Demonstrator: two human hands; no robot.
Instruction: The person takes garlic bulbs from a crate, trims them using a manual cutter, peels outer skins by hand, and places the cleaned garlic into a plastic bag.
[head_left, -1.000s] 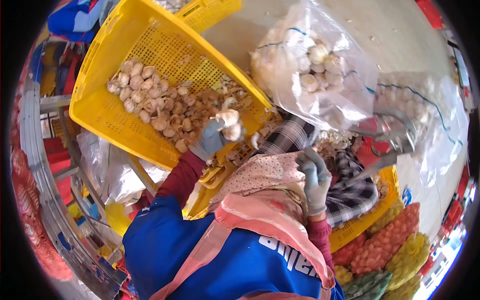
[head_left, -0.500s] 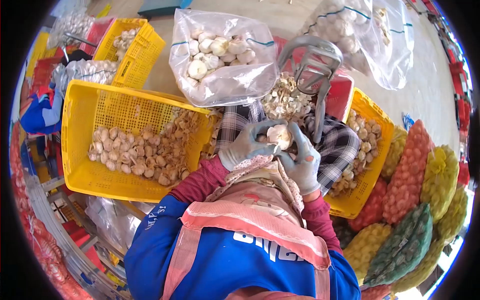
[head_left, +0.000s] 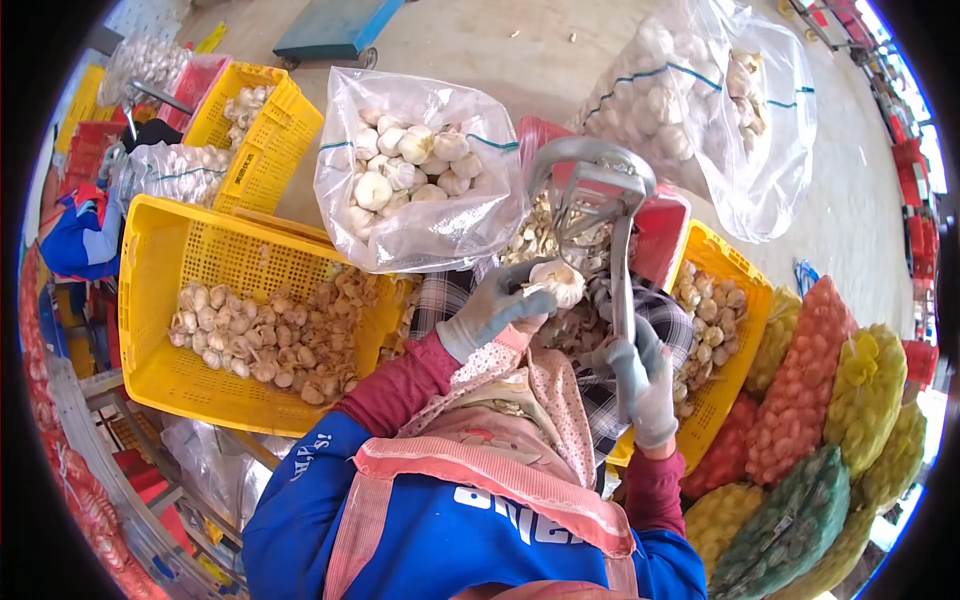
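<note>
My left hand point(head_left: 497, 312), in a grey-white glove, is closed around a white garlic bulb point(head_left: 556, 284) above my lap. To its right, my gloved right hand point(head_left: 640, 383) has its fingers wrapped round the lower end of the long handle of a grey metal tool point(head_left: 622, 285). The tool has a curved loop at its top and stands just beyond the bulb. The bulb is beside the handle and apart from it. Garlic trimmings and skins point(head_left: 535, 238) lie under and behind the tool, partly hidden by it.
A clear bag of garlic bulbs point(head_left: 395, 258) stands ahead, and a larger full bag point(head_left: 650, 110) stands at far right. Yellow crates hold garlic at left point(head_left: 215, 385) and right point(head_left: 752, 335). Net sacks point(head_left: 800, 375) crowd the right side. A blue platform point(head_left: 338, 28) stands behind.
My right hand has left the garlic bulb and moved down and right onto the tool's handle. My left hand keeps the bulb. The view has shifted slightly.
</note>
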